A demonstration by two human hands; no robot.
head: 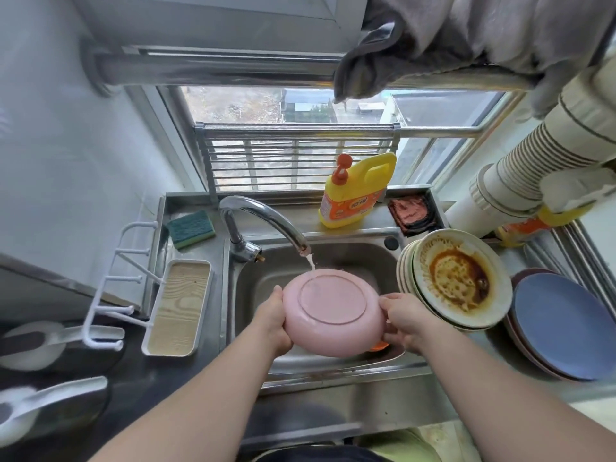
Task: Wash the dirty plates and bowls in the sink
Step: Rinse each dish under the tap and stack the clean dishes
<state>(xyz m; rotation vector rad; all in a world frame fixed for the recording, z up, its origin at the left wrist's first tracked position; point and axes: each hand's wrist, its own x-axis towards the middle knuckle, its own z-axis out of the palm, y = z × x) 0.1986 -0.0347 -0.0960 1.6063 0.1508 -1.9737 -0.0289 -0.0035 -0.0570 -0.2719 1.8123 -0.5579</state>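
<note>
A pink bowl (333,311) is held upside down over the steel sink (363,258), its base facing up. My left hand (275,323) grips its left rim and my right hand (401,320) grips its right rim. Water runs from the chrome tap (263,221) onto the bowl's far edge. A stack of dirty plates (456,278) smeared with brown sauce leans at the sink's right edge. Something orange (380,345) shows in the sink under the bowl.
A yellow detergent bottle (355,191) stands behind the sink. A green sponge (191,228) lies left of the tap, beside a white tray (178,306). Blue and dark plates (560,325) are stacked at right. Paper cups (540,161) lie upper right.
</note>
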